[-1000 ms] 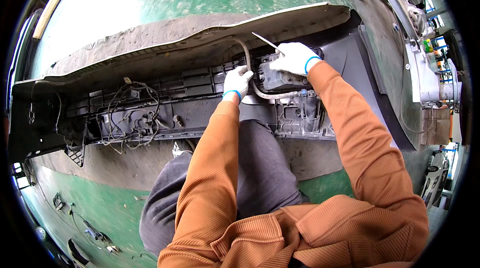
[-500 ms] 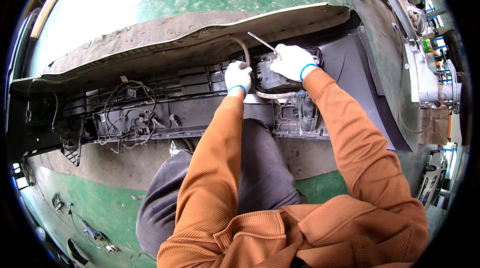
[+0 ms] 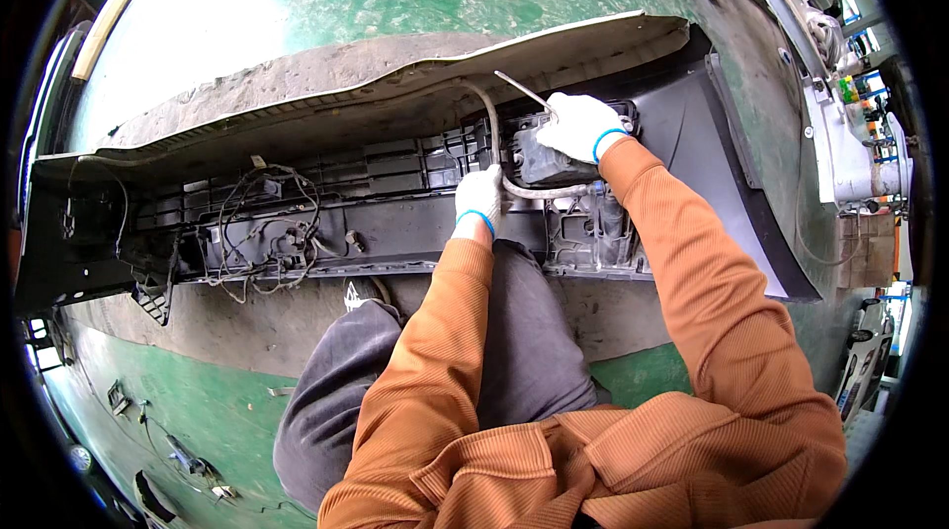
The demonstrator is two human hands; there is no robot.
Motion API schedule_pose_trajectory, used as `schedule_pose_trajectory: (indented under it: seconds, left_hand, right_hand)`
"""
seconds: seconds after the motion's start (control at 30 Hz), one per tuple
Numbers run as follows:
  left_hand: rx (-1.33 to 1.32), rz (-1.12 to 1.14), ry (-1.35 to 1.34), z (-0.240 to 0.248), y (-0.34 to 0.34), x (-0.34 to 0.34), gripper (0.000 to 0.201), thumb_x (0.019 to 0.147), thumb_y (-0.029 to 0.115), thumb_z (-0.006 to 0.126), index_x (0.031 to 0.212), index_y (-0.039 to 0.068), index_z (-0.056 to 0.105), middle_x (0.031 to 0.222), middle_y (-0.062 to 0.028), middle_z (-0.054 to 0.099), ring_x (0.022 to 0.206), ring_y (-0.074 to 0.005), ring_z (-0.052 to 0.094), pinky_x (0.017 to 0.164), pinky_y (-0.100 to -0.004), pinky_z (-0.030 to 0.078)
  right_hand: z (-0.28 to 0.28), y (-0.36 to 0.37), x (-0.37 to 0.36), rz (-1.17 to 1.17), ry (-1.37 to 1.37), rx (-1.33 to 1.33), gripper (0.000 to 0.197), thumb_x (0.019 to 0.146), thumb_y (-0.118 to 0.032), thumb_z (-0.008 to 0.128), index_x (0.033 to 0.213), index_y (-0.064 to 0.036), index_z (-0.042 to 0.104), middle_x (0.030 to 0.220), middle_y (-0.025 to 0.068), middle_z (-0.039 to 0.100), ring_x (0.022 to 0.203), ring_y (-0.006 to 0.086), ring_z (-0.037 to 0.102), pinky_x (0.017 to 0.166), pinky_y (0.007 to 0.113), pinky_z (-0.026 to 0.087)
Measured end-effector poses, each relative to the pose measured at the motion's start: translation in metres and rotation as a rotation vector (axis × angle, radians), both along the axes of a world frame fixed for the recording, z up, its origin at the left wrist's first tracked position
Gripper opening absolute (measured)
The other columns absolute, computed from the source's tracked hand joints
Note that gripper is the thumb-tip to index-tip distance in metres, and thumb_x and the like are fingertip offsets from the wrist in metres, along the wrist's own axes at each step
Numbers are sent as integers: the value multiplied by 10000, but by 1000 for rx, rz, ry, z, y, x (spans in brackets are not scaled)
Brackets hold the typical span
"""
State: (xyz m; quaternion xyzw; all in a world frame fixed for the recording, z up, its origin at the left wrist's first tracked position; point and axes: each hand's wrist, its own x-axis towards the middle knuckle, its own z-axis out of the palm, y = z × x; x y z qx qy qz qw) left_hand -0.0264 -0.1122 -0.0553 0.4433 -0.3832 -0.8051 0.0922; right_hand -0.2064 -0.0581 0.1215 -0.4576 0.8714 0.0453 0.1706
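A long dark car bumper [image 3: 395,225] lies across in front of me, its hollow inner side facing up. My left hand [image 3: 478,197], in a white glove, is closed with its fingertips on a grey hose [image 3: 491,119]. That hose curves down past a black box-shaped part [image 3: 546,163] fixed in the bumper's right half. Over this part, my gloved right hand [image 3: 581,128] is closed around a thin metal rod [image 3: 524,90], whose bare end points up and left. The rod's other end is hidden in the hand.
A looped wiring harness [image 3: 272,227] lies in the bumper's left half. Grey matting [image 3: 227,339] lies under the bumper on the green floor. A power tool [image 3: 188,455] with a cord lies at lower left. Metal racking [image 3: 771,5] stands along the right.
My left hand has slid down along the hose, toward me. The right hand stays over the box-shaped part with the rod. The whole view has shifted slightly.
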Motion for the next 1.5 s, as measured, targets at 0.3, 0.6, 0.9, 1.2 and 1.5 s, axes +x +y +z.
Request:
schedule_pose_trajectory:
  seconds: [0.3,0.6,0.9,1.2,1.5]
  left_hand:
    - [735,313,340,-20,13,-15,331,1131,384,531,992,90,594,829,-60,627,655,-208,588,519,-322,455]
    - [947,371,449,-17,9,-23,255,1128,321,513,1017,99,573,780,-45,594,618,-197,559,479,-352,438]
    - [694,118,162,-1,-2,-22,253,1127,266,486,982,95,603,780,-43,620,720,-244,629,667,-410,553]
    - [-815,173,-328,28,0,-26,318,896,138,591,1113,12,785,1062,-268,762,1051,-422,737,986,-468,566]
    - [-924,-90,-330,23,-6,-21,293,918,175,553,933,23,804,920,-268,757,903,-454,744,859,-508,586]
  right_hand:
    - [8,0,12,-7,6,-10,496,876,-475,726,1138,-60,655,1075,245,742,1045,448,708,918,501,560]
    - [17,3,21,-7,14,12,499,888,-434,677,1206,-49,661,1154,262,745,1111,440,713,970,504,561]
    - [8,10,11,-48,36,24,499,878,-421,675,1205,-44,691,1135,254,759,1093,427,729,955,502,569]
    - [16,-1,25,-57,33,14,489,879,-418,675,1191,-41,693,1158,239,759,1105,414,729,958,488,574]
    - [18,-1,24,-87,34,25,459,879,-385,678,1179,-39,698,1155,223,764,1107,400,733,962,474,575]
